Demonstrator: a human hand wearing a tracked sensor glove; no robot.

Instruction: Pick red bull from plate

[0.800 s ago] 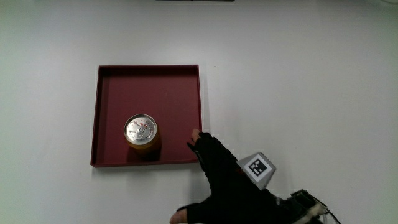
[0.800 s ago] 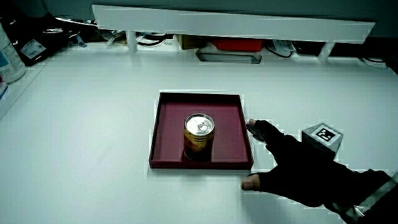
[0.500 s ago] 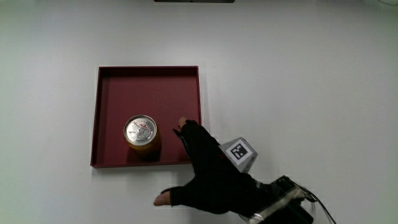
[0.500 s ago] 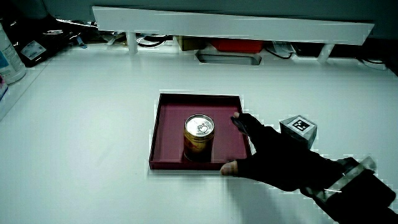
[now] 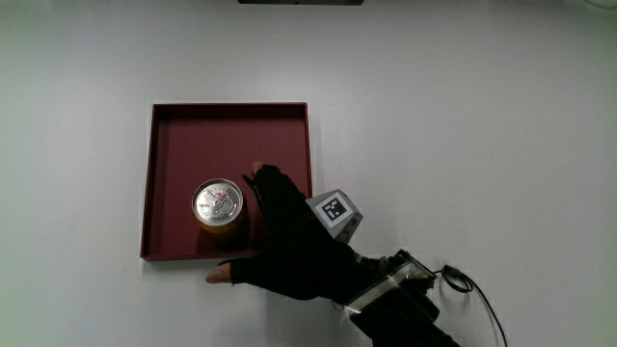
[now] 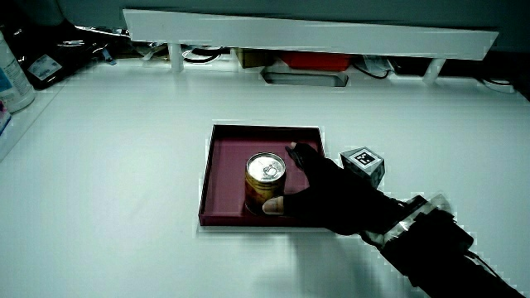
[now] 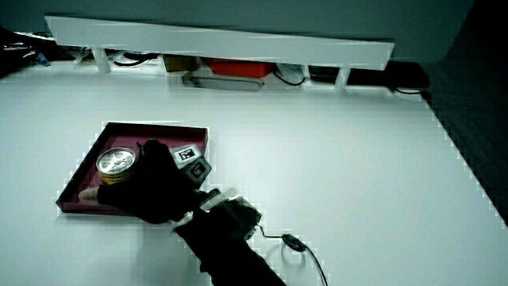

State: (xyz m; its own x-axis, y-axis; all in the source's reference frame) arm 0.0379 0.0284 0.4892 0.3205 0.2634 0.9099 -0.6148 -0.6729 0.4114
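A gold Red Bull can with a silver top stands upright in the dark red square plate, in the part nearest the person. It also shows in both side views, can and can. The gloved hand is over the plate's near edge, right beside the can, fingers spread and holding nothing. Its fingertips reach past the can's side and its thumb lies at the plate's near rim. The hand has the patterned cube on its back.
A low white partition with cables and a red item beneath it runs along the table's edge farthest from the person. A white bottle stands at the table's edge in a side view. A cable trails from the forearm.
The hand has moved from beside the plate's corner in over the plate, closing on the can with fingers still spread. The can and plate have not moved.
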